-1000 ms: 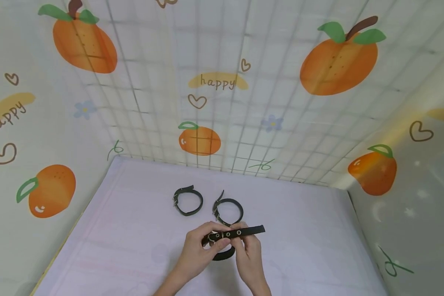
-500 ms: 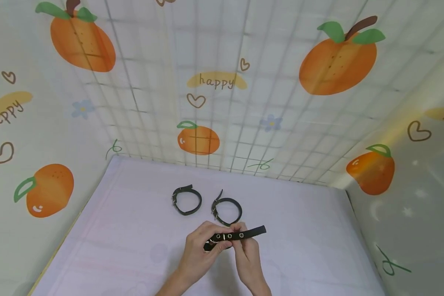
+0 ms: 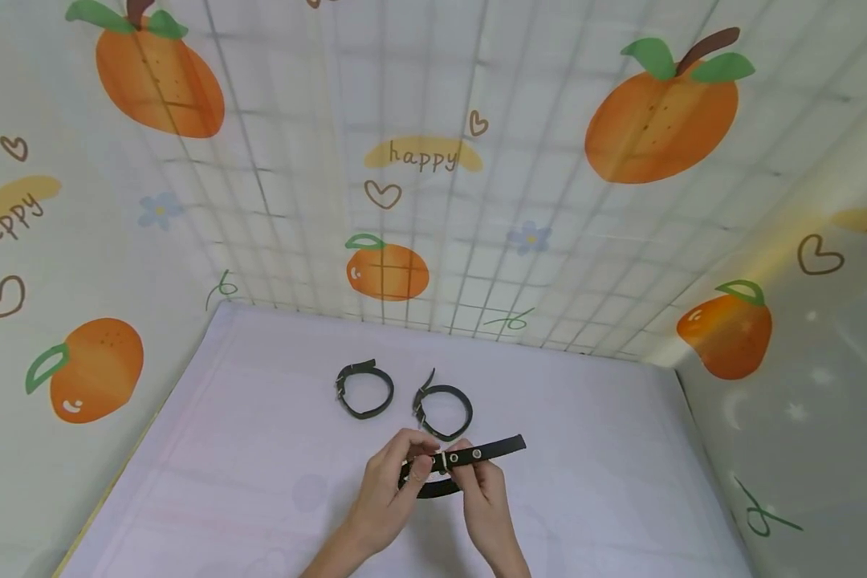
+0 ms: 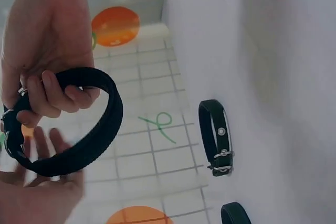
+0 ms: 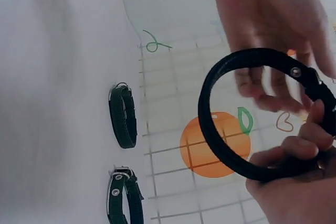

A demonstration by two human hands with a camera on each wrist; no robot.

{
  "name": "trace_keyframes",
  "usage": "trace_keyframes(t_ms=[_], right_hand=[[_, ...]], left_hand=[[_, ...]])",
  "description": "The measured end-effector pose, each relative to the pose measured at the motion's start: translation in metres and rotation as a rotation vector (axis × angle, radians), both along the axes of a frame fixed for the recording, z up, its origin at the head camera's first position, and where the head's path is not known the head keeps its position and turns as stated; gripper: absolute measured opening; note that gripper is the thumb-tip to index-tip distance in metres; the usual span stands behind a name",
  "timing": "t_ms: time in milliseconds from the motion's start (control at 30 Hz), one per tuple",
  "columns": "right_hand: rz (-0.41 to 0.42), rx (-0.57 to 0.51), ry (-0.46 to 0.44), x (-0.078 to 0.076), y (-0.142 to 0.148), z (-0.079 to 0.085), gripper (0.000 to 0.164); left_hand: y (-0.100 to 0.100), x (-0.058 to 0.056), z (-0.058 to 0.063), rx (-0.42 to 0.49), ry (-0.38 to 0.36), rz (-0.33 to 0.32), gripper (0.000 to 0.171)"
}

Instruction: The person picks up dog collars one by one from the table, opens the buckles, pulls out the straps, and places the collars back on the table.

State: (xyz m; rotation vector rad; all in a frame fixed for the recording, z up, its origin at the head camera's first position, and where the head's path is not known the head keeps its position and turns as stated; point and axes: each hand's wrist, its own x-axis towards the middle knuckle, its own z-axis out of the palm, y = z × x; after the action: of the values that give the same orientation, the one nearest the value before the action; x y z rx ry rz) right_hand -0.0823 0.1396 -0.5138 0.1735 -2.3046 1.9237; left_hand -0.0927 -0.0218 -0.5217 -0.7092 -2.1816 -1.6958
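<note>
Both hands hold a black dog collar (image 3: 502,447) in the head view. Its strap end, with metal eyelets, passes through a buckle and points right. At the buckle side, my left hand (image 3: 377,504) has its thumb over the strap and its fingers behind. Curled fingers of my right hand (image 3: 486,499) pinch the strap just right of the buckle. The collar's loop (image 4: 113,111) hangs rounded in the left wrist view, where the left fingers are blurred. From the right wrist, the right hand (image 5: 289,182) grips the lower side of the band.
Two more buckled black collars lie on the pale tabletop (image 3: 592,449) beyond the hands: one at left (image 3: 388,385), one at right (image 3: 470,409). Behind them rises a wall sheet (image 3: 433,201) printed with oranges over a wire grid, with side panels left and right.
The left thumb has lifted and moved up onto the strap. The strap end now reaches slightly farther right and tilts up, with the buckle shifted right. The two collars on the table stay put.
</note>
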Motion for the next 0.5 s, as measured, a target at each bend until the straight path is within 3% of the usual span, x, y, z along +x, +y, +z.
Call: trace_keyframes(t_ms=[100,267,367,500], right_hand=[[-0.044,-0.034,-0.013,0.0020,-0.0020,0.0014,0.029],[-0.058,-0.221,-0.032,0.0025,-0.0034,0.0059,0.033],[-0.063,-0.333,-0.036,0.0020,-0.0024,0.0082,0.034],[-0.059,-0.334,-0.025,0.0015,-0.0003,0.0082,0.035]], left_hand=[[-0.0008,0.0019,0.0005,0.015,-0.176,-0.002,0.015],[-0.0013,0.0034,0.0026,0.192,-0.458,-0.029,0.029],[-0.0012,0.0033,0.0028,0.264,-0.532,-0.045,0.036],[-0.0021,0.0030,0.0034,0.257,-0.528,-0.065,0.035]])
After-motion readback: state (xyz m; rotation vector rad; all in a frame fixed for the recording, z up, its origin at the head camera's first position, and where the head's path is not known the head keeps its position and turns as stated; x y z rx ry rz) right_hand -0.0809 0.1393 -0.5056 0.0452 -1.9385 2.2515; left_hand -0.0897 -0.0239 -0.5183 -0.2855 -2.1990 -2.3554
